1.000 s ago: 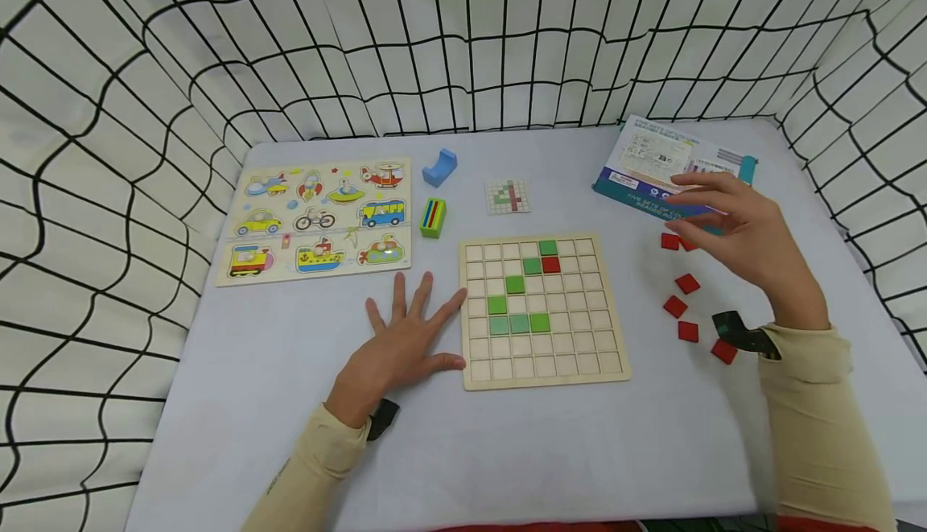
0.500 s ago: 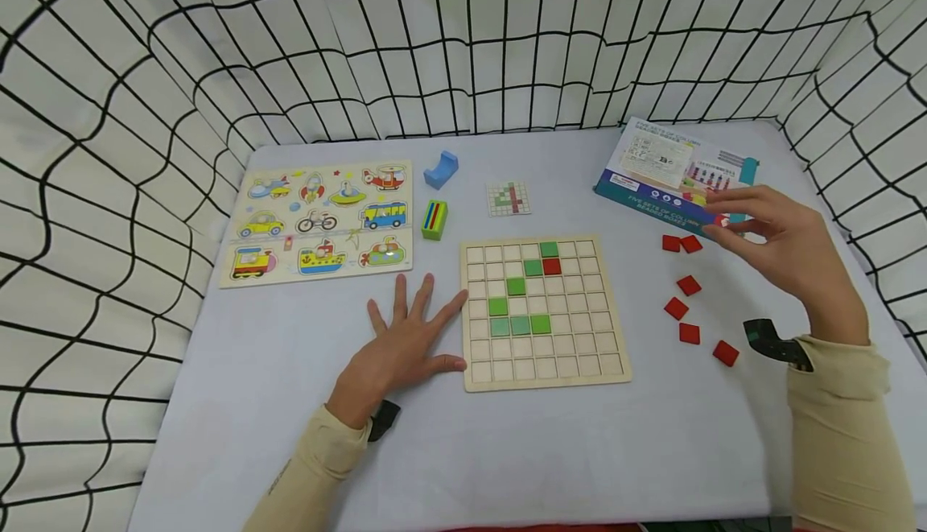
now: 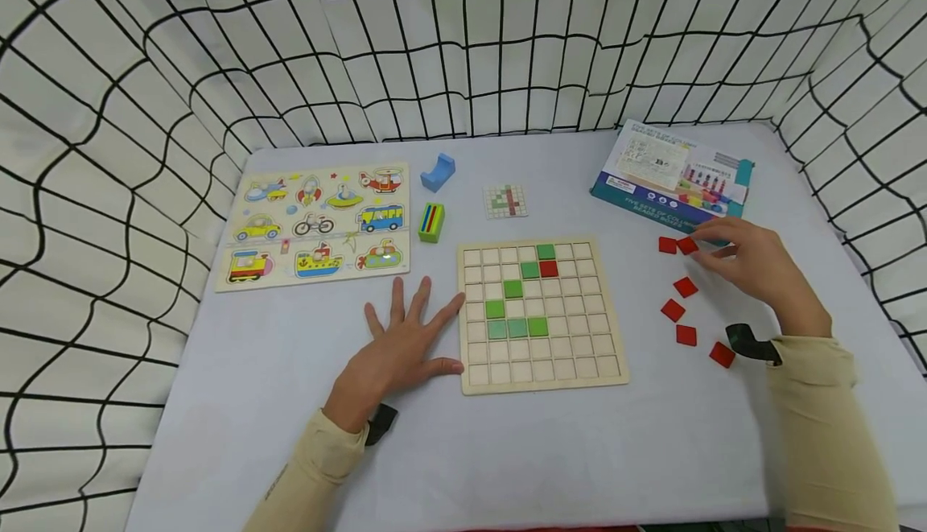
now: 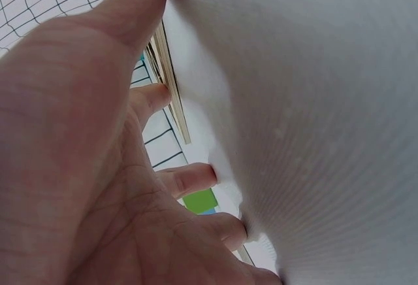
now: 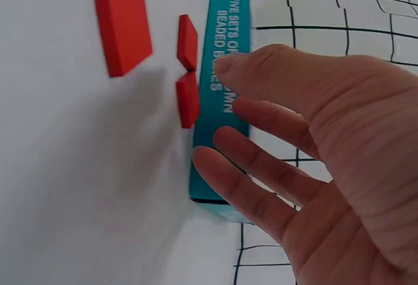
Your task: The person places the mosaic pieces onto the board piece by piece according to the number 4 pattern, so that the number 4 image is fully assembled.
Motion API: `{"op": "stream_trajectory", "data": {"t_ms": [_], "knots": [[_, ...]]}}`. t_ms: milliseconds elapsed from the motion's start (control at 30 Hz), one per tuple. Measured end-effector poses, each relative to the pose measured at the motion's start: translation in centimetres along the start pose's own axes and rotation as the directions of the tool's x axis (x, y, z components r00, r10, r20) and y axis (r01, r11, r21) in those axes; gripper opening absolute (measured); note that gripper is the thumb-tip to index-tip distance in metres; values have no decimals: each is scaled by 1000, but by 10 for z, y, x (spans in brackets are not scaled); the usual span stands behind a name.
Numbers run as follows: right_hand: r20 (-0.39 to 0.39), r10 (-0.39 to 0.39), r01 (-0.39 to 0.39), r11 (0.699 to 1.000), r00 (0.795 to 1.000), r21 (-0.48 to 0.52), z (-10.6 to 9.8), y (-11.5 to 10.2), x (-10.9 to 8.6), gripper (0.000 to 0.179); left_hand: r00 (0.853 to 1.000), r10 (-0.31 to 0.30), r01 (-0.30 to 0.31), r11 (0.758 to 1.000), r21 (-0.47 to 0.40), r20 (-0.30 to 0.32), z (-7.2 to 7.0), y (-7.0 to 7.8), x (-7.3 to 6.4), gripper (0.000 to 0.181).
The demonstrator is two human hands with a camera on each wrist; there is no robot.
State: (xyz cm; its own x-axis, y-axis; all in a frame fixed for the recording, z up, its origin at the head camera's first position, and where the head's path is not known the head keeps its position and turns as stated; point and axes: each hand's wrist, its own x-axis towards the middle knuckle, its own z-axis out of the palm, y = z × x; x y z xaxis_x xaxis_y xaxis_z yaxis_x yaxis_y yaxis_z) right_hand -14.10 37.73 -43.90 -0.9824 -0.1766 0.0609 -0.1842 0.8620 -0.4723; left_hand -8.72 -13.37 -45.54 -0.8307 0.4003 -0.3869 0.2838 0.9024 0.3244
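My left hand (image 3: 394, 355) lies on the white table with its fingers spread. Its thumb and index fingertips touch the left edge of the wooden grid board (image 3: 536, 385). On the board sit several green tiles (image 3: 512, 289) and one red tile (image 3: 548, 269). My right hand (image 3: 756, 266) hovers by a loose red tile (image 3: 686, 245) in front of the blue-green box (image 3: 669, 174). The right wrist view shows its fingers apart, holding nothing, with a gap to the red tiles (image 5: 188, 99). Several other red tiles (image 3: 672, 310) lie scattered right of the board.
Behind the board lies a small pattern card (image 3: 505, 201). A green striped block (image 3: 431, 223) and a blue curved block (image 3: 438, 172) stand left of it. At the back left is a vehicle picture board (image 3: 315, 226). Black netting (image 3: 463, 41) surrounds the table.
My right hand first drew back to the right, then came down and left to the rear pair of red tiles. My left hand has stayed at the board's edge.
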Motion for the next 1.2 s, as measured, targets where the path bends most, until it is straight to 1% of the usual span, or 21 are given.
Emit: {"op": "stream_trajectory", "data": {"t_ms": [67, 233, 333, 433, 567, 800, 1033, 1200], "knots": [[8, 1, -1, 1000, 1000, -8, 7, -1, 5, 35, 1000, -7, 7, 1000, -4, 2, 0, -2, -2, 99], [54, -10, 11, 1000, 998, -28, 21, -14, 21, 36, 999, -35, 35, 999, -14, -3, -2, -9, -11, 99], [74, -3, 7, 998, 997, -55, 22, -18, 24, 36, 1000, -25, 24, 999, -25, -9, -1, -10, -11, 98], [83, 14, -6, 996, 996, -85, 21, -18, 24, 35, 1000, -9, 8, 1000, -28, -10, 0, -9, -9, 99], [99, 27, -17, 995, 995, -98, 21, -16, 23, 33, 1000, -7, 7, 1000, -13, -13, 1, -7, -7, 99], [125, 66, -57, 995, 990, -80, 19, -14, 20, 36, 1000, -3, 3, 1000, -14, -4, 2, -7, -5, 99], [108, 85, -78, 995, 991, -69, 14, -6, 12, 33, 1000, 9, -9, 1000, -14, 0, 0, -4, -1, 100], [124, 108, -102, 993, 986, -56, 14, -3, 12, 36, 1000, 5, -5, 1000, -5, 9, -1, -2, 1, 99]]}}
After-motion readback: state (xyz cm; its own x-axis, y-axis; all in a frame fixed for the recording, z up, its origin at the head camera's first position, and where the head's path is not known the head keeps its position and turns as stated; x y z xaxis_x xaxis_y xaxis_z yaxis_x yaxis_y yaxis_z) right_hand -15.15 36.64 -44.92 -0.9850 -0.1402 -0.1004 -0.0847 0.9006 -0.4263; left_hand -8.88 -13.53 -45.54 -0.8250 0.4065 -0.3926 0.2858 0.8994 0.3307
